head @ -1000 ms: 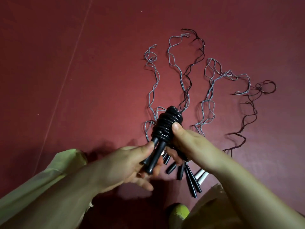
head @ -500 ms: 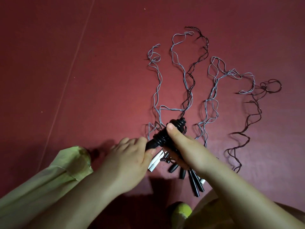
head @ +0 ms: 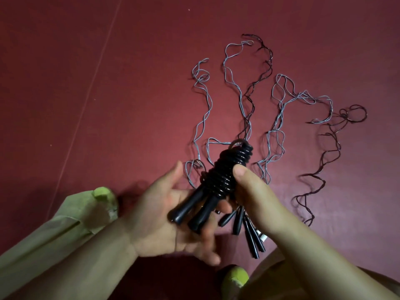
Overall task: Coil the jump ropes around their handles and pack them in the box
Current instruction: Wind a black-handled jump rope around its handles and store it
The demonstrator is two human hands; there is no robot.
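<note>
A black jump rope (head: 225,172) is coiled tightly round its two black handles, which point down toward me. My right hand (head: 255,200) grips the coil, thumb on top. My left hand (head: 164,215) lies open, palm up, under the handle ends with its fingers spread. Several uncoiled ropes lie on the red floor beyond: grey ones (head: 242,100) and dark ones (head: 320,178), wavy and stretched away from me. Their black handles (head: 251,232) lie bunched on the floor below my right hand, with a white handle tip beside them. No box is in view.
The red floor (head: 108,83) has a pale seam line running diagonally at the left. A yellow-green ball-like object (head: 236,278) sits near the bottom edge by my right arm. My left arm wears a pale green sleeve (head: 65,230).
The coiled rope was lowered toward the floor with my left hand wrapped on its handles, then lifted again. Now my left hand has let go and opened beneath the handles.
</note>
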